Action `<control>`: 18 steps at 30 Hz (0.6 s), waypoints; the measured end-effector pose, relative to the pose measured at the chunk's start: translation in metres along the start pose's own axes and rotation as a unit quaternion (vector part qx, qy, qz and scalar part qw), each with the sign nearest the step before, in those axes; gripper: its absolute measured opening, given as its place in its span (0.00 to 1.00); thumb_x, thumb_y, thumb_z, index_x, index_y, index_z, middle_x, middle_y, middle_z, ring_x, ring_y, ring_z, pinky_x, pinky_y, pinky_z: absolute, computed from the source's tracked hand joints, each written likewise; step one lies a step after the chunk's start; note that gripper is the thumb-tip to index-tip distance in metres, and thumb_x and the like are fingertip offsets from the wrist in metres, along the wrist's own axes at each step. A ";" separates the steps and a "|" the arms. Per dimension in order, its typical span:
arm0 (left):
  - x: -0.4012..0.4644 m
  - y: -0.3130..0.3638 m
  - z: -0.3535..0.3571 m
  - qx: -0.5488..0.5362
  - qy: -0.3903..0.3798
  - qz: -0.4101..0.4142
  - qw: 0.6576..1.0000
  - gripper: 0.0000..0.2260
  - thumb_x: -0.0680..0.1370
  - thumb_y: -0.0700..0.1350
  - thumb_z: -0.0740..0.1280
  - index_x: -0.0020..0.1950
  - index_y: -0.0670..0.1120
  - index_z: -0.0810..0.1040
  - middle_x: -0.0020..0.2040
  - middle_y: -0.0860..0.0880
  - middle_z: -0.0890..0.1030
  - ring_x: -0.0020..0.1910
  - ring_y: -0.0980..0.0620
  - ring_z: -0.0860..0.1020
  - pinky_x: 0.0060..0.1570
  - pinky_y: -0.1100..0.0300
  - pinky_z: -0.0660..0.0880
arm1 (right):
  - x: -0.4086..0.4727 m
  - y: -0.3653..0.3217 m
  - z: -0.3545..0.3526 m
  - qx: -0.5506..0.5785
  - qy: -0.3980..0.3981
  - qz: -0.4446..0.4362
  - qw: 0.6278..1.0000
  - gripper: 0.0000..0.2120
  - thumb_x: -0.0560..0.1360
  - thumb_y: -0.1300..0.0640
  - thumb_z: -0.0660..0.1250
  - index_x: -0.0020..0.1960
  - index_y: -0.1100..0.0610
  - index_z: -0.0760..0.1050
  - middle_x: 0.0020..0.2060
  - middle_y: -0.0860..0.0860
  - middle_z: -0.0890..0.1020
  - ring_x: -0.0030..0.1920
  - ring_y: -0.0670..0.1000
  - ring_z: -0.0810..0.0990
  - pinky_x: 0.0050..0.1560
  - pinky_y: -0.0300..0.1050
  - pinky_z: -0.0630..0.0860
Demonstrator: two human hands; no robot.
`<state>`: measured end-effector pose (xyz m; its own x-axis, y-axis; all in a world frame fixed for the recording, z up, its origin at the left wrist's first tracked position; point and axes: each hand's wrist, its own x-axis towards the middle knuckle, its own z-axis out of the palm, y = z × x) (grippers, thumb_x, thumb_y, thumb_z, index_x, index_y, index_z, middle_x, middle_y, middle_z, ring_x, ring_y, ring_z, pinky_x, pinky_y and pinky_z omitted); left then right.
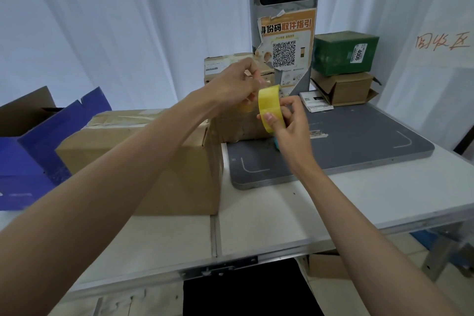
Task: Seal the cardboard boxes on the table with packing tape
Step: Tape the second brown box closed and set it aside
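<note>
White curtains (102, 20) hang across the whole back of the room, with red handwriting on the right-hand stretch. In front of them lies a pale grey surface (256, 226), made of two panels that meet at a seam running towards me. A dark grey mat (359, 141) with white corner marks covers its right rear part. A grey post (282, 20) rises behind the mat, carrying a dark screen near the top and an orange poster (287, 41) with a QR code below it.

On the left of the surface sits a big box (143, 156) of brown cardboard, its top already crossed by clear tape. An open blue box (33, 151) stands touching its left side. A smaller box (238, 123) rests behind the big one, partly hidden by my hands, and another box (230, 67) sits farther back. To the right of the post, a green box (343, 52) is stacked on an open brown carton (343, 88). A white slip (315, 104) lies on the mat just beside that carton.

Both my forearms reach forward, meeting in the air above the smaller box. My right hand (289, 123) grips a yellow tape roll (270, 109), thumb pressed on its outer face and fingers curled behind. My left hand (236, 84) pinches the loose clear tape end just above the roll.
</note>
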<state>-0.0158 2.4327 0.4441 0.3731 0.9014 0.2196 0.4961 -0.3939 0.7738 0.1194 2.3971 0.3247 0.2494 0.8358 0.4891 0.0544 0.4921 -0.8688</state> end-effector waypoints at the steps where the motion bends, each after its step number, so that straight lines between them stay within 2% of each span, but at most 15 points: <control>1: 0.001 0.001 0.000 0.003 -0.004 -0.004 1.000 0.02 0.83 0.41 0.64 0.52 0.44 0.72 0.38 0.49 0.81 0.37 0.53 0.78 0.39 0.63 0.78 | 0.000 0.000 0.000 0.001 -0.003 -0.001 1.000 0.11 0.79 0.64 0.68 0.53 0.51 0.68 0.47 0.57 0.85 0.51 0.54 0.86 0.60 0.61 0.78; 6: 0.004 0.005 -0.002 0.000 -0.016 -0.009 1.000 0.06 0.81 0.42 0.68 0.50 0.44 0.72 0.39 0.45 0.81 0.35 0.53 0.78 0.39 0.62 0.78 | 0.001 0.000 0.000 0.016 -0.009 -0.008 1.000 0.11 0.80 0.64 0.68 0.53 0.52 0.68 0.48 0.57 0.85 0.51 0.53 0.87 0.57 0.54 0.80; 9: 0.006 0.005 -0.002 -0.011 -0.002 0.010 1.000 0.05 0.80 0.39 0.69 0.50 0.42 0.73 0.38 0.44 0.79 0.39 0.50 0.82 0.49 0.53 0.81 | 0.001 0.000 -0.001 0.028 -0.009 0.001 1.000 0.09 0.80 0.62 0.68 0.55 0.58 0.69 0.48 0.55 0.86 0.50 0.52 0.87 0.54 0.52 0.81; 11: 0.007 0.005 -0.003 -0.029 0.002 0.026 0.999 0.05 0.80 0.36 0.69 0.51 0.41 0.74 0.37 0.46 0.78 0.42 0.45 0.84 0.50 0.49 0.82 | 0.003 0.000 -0.001 0.048 0.004 0.030 0.998 0.10 0.80 0.60 0.68 0.57 0.62 0.70 0.44 0.54 0.87 0.46 0.53 0.87 0.49 0.53 0.82; 14: 0.009 0.007 -0.006 -0.046 0.003 0.034 0.998 0.06 0.79 0.35 0.69 0.52 0.40 0.73 0.37 0.46 0.78 0.40 0.47 0.84 0.48 0.51 0.83 | 0.005 -0.002 -0.001 0.053 0.012 0.069 0.996 0.13 0.81 0.54 0.68 0.59 0.62 0.71 0.36 0.56 0.86 0.37 0.55 0.85 0.40 0.51 0.80; 18: 0.012 0.006 -0.007 -0.024 0.022 0.029 0.999 0.07 0.78 0.37 0.71 0.52 0.40 0.74 0.39 0.45 0.78 0.42 0.48 0.83 0.50 0.53 0.83 | 0.005 -0.003 0.000 0.055 -0.001 0.080 0.995 0.14 0.81 0.51 0.68 0.60 0.60 0.72 0.35 0.56 0.85 0.34 0.54 0.82 0.40 0.51 0.79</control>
<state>-0.0136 2.4419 0.4554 0.3651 0.8846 0.2902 0.4353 -0.4378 0.7867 0.1209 2.3998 0.3301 0.2453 0.9061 0.3448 -0.0918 0.3757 -0.9222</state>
